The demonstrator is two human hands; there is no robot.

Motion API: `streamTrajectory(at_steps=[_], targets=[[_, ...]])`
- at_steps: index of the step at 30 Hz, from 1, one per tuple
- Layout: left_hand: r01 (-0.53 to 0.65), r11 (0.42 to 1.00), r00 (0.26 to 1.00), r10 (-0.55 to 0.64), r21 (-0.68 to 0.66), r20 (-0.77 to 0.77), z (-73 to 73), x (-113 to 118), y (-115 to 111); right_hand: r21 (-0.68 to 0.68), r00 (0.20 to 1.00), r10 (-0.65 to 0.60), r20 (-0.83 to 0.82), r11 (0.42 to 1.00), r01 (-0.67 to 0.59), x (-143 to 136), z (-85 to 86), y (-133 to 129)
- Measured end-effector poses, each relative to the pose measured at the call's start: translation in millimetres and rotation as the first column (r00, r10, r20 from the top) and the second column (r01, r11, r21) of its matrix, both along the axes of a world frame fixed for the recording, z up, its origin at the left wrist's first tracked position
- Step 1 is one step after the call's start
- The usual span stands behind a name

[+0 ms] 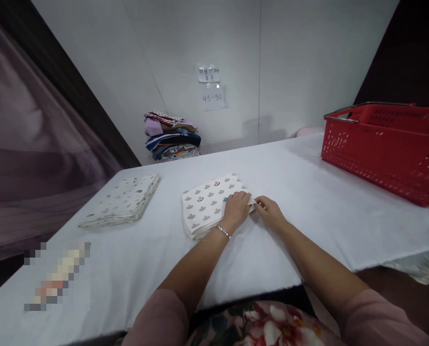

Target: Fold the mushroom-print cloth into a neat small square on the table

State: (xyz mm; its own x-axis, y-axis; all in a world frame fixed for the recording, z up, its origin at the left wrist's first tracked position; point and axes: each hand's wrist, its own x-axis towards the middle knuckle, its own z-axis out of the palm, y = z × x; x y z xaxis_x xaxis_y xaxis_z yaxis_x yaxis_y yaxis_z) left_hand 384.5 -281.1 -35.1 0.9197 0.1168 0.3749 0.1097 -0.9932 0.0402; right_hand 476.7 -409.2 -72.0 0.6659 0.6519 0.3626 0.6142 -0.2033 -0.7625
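Observation:
A folded white cloth with grey shapes and a few small coloured anchors [203, 204] lies at the middle of the white-covered table. On its right part rests my left hand [237, 207], fingers together, pressing down on the fabric; a bracelet circles that wrist. My right hand [270, 211] pinches the cloth's right corner between thumb and fingers. Another folded white cloth with small prints [122, 199] is at the left of the table, apart from both hands.
A red plastic basket [384, 154] stands at the right of the table [164, 269]. Behind the table's far edge is a stack of folded fabrics [173, 137]. Paper notes [213, 98] hang on the wall. A pixelated patch [59, 278] covers something at lower left.

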Motion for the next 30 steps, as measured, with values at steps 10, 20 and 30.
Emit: streamTrajectory(at_steps=[10,20,30], targets=[[-0.025,0.999,0.982,0.031,-0.035,0.184,-10.3,-5,5,0.006,1.0,0.005,0.014,1.0,-0.005,-2,0.0,2],[-0.058,0.998,0.981,0.062,-0.029,0.182,-13.1,-24,-14,0.047,0.999,0.027,-0.029,0.999,-0.026,-3,-2.3,3],[-0.195,0.964,0.966,0.221,-0.181,0.136,-17.5,-11,-31,0.045,0.999,0.029,-0.013,0.999,-0.029,-6,1.4,2]])
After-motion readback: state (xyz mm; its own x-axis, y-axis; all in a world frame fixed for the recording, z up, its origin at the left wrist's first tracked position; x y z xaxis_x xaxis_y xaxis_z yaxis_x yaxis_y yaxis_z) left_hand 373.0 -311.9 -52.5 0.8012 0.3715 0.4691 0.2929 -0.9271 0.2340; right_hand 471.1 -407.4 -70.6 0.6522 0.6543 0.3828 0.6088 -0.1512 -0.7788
